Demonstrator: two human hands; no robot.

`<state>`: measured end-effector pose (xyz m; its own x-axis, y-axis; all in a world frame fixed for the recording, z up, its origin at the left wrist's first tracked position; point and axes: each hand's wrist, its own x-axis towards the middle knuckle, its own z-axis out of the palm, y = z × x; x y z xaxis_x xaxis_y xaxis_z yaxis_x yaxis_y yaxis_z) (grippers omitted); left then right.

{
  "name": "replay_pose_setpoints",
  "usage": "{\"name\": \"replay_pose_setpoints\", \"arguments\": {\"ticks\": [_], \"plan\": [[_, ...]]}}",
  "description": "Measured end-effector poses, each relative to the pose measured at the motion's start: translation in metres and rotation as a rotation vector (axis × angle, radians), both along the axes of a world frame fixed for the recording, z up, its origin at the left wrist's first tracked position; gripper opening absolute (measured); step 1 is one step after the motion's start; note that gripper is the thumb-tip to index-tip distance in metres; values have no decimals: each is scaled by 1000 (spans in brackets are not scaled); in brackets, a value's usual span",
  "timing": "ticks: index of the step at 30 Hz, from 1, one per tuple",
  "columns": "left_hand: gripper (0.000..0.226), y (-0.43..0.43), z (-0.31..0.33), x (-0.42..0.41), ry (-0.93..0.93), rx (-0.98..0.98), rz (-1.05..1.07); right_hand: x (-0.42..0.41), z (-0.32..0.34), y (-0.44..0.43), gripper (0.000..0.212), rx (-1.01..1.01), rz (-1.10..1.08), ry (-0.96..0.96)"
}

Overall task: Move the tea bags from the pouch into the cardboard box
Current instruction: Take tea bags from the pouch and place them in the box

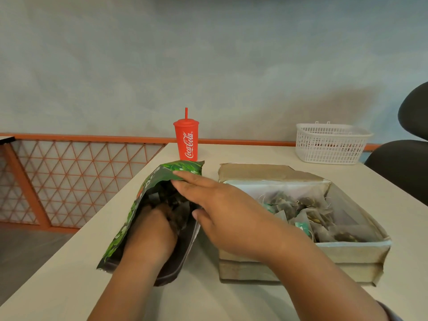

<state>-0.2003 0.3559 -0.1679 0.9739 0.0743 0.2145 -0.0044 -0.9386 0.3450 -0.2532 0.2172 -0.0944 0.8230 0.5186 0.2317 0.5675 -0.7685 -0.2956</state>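
Nearest me, my left hand [150, 232] is buried in the pouch [180, 167], fingers hidden so their grip is unclear, my right hand [227, 212] with flat fingers [192, 179] propping its mouth; I'd lift tea bags [176, 205] loosely toward the cardboard box [347, 253] alongside.

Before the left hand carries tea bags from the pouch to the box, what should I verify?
1. Mouth of pouch held open by right hand, fingers straight: ok.
2. Reaching left hand is inside pouch: ok.
3. Its grip inside: cannot tell, fingertips hidden.
4. Open cardboard box has space beside its tea bags: ok.
5. Way to box: not ok, right forearm crosses its near left corner.
6. Upright red cup stands apart from pouch: ok.
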Motion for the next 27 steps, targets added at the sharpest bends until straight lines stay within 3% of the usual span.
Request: {"name": "replay_pose_setpoints", "arguments": {"ticks": [3,9,16,23,27], "plan": [[6,0,4,-2,-102,-42,3,2,-1,-1,60,16,-16,8],[12,-6,9,-9,-246,-218,-23,6,-2,-6,60,59,-50,5],[47,-8,1,-7,-98,-47,-96,7,-3,-6,60,45,-41,5],[17,-10,5,-9,-165,-4,-89,7,-2,-5,60,59,-33,-2],[13,-8,6,-10,-326,-117,-168,8,-2,-6,61,63,-54,-7]]}}
